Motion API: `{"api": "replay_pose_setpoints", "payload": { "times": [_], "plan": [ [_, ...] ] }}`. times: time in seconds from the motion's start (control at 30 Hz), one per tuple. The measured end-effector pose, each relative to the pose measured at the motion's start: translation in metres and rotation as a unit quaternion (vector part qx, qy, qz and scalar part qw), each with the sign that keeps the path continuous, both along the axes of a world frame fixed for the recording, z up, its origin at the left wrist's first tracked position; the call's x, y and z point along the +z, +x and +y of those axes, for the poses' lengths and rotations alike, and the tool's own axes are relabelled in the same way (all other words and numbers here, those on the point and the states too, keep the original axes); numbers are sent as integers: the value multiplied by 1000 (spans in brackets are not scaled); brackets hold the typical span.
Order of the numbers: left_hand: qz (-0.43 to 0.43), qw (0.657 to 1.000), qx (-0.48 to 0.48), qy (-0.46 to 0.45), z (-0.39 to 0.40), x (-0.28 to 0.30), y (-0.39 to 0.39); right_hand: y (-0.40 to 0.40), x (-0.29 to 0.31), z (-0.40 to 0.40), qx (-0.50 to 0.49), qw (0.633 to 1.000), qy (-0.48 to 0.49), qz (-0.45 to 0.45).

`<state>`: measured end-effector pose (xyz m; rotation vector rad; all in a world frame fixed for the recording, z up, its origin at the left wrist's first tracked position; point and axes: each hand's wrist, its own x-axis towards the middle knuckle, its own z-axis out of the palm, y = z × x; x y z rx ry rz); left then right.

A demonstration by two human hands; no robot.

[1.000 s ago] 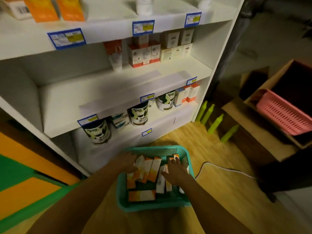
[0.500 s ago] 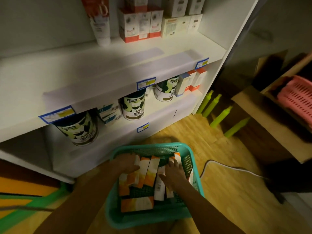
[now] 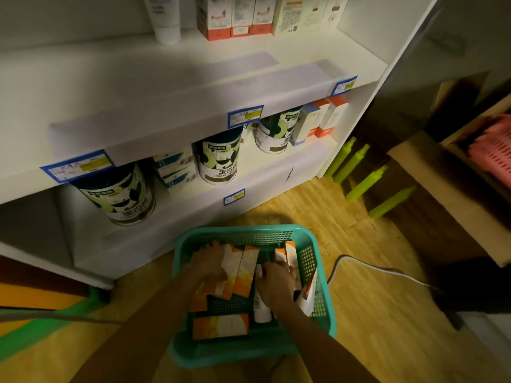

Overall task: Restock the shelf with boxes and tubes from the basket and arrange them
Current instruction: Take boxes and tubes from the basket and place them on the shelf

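The white shelf (image 3: 193,87) stands in front of me, with a wide bare board in the middle and tins (image 3: 218,158) on the board under it. At the back of the middle board I see a white tube (image 3: 166,20) and some boxes with red bottoms (image 3: 235,17). On the wooden floor (image 3: 373,313), close to the foot of the shelf, is the teal basket (image 3: 315,272), and both my hands are inside it. In the basket lie orange-and-white cartons (image 3: 221,326), some leaning against each other, and a white bottle (image 3: 261,305) between them. My left hand (image 3: 207,261) rests on the leaning cartons with fingers curved over their tops; I cannot tell if it really grips one. My right hand (image 3: 276,283) is down among the items at the right side, and its fingers are hidden, so I cannot tell its grip either.
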<state>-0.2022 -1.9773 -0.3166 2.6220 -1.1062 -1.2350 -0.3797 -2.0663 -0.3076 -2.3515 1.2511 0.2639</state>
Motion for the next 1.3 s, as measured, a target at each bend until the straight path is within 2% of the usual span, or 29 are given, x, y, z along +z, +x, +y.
{"api": "replay_pose_setpoints", "payload": {
  "times": [0.13,0.33,0.47,0.77,0.9,1.1,1.3],
  "plan": [
    [11,999,18,-38,-2,13,-4,-8,2,3,-85,994,27,-59],
    [34,991,42,-119,2,66,6,-9,39,0,-118,979,49,-161],
    [40,978,71,-190,7,111,13,-3,91,-10,-91,973,51,-206],
    [-6,963,86,-254,18,254,18,8,223,-24,-90,948,33,-302],
    [-65,949,61,-301,31,318,22,12,276,-34,-83,939,22,-333],
    [-130,927,19,-351,52,432,16,17,391,-25,-43,920,-51,-387],
    [-196,892,31,-406,68,530,10,26,488,-16,-42,888,-46,-455]
  ]
}}
